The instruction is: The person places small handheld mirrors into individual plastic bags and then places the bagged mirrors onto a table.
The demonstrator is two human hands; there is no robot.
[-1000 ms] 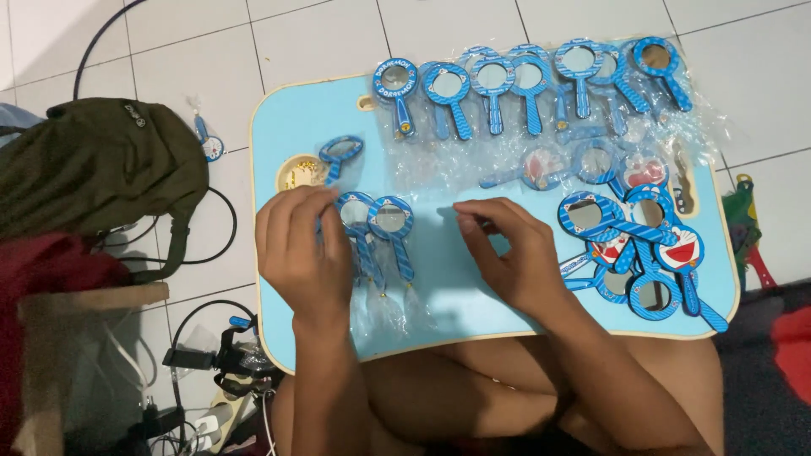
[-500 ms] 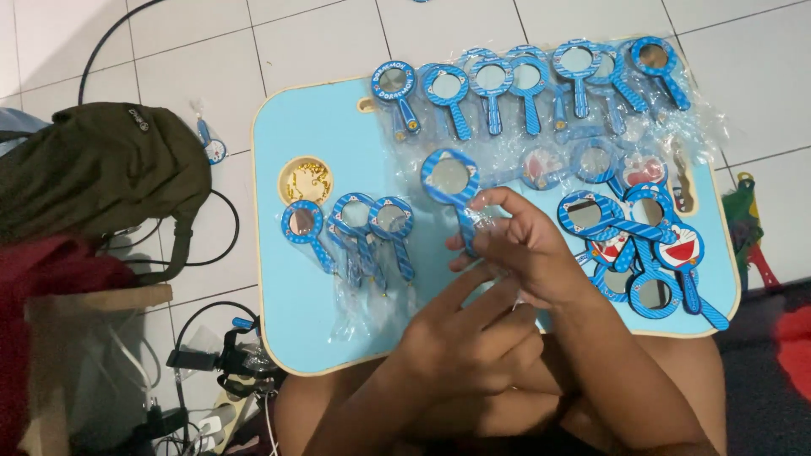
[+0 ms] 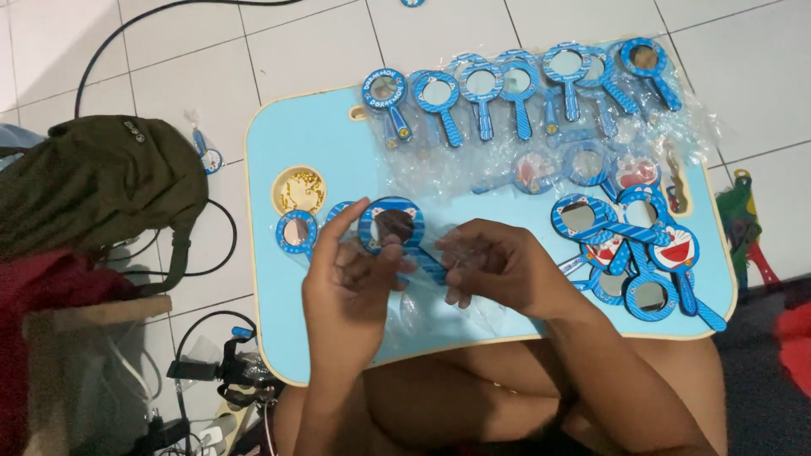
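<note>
The light-blue tabletop (image 3: 321,135) carries a row of bagged blue hand mirrors (image 3: 515,89) along its far edge and a loose heap of mirrors (image 3: 629,245) at the right, with a small dish of gold bits (image 3: 299,191) at the left; near the front edge the left hand (image 3: 351,283) has its grip clamped on one mirror (image 3: 390,226) held face up, while the right hand (image 3: 498,266) pinches a clear plastic sleeve (image 3: 460,253) just beside the handle. The step in hand looks like bagging this mirror — the next move calls for the sleeve's mouth held open and lined up with the handle.
</note>
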